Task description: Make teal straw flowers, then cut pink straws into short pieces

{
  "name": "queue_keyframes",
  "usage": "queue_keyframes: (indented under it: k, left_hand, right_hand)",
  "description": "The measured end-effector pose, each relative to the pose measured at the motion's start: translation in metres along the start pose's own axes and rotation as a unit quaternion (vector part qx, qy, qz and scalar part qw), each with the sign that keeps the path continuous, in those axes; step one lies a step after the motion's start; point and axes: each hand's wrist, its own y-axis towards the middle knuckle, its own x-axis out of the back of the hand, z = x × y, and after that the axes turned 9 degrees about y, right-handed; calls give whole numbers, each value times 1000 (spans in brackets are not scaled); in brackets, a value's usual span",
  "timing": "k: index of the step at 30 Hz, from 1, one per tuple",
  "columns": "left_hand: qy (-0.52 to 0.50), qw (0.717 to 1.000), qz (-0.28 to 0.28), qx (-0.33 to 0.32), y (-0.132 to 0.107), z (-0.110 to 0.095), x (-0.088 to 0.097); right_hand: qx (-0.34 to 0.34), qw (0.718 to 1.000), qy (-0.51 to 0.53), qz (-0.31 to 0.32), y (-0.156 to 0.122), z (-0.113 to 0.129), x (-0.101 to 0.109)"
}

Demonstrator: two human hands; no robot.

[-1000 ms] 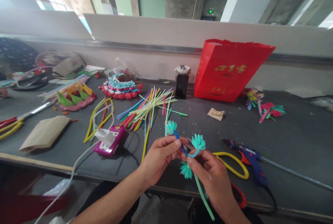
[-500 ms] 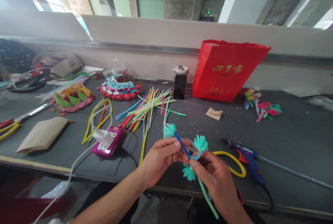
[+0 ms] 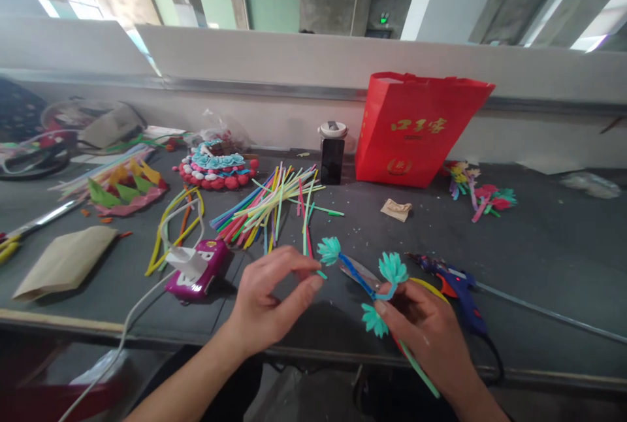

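My left grip is narrowly pinching a green piece — my closed right grip is holding the turquoise flower sprig and scissors above the counter. I'm seemingly trimming; the next move is calling for steadying the sprig.

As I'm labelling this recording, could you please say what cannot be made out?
Head view:
Green scrap: too small to tell whether the left hand pinches it.
Scissors: handles mostly hidden by the right hand.
Red bag: contents hidden by its front.
Far-left scissors: handles partly cut off by the edge.
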Motion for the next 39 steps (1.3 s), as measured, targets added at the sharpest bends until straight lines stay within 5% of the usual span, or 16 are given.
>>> queue_keyframes:
  k: [2,6,12,19,22,25,32,39]
  left_hand:
    - [65,993,1,-98,2,0,3]
    - [129,966,126,-187,4,5,0]
    - [84,964,224,-119,-2,3,-12]
    - [-101,968,162,163,-8,4,-24]
    - [-229,939,112,230,-7,5,-26]
    - [-306,912,73,263,-6,4,-25]
    - [-386,865,60,314,-5,7,-22]
    - [-409,865,-2,291,-4,14,-21]
  right_hand:
    - [15,999,-28,30,-1,0,6]
    - [48,993,-71,84,-5,1,13]
    - [95,985,-122,78,-4,6,13]
    - [63,967,-238,-73,10,-7,39]
    - [63,953,-295,-15,10,-30,58]
    - [112,924,-361,58,3,-51,69]
    - [158,887,-424,97,-11,-64,78]
    - [186,867,-439,145,-22,-56,85]
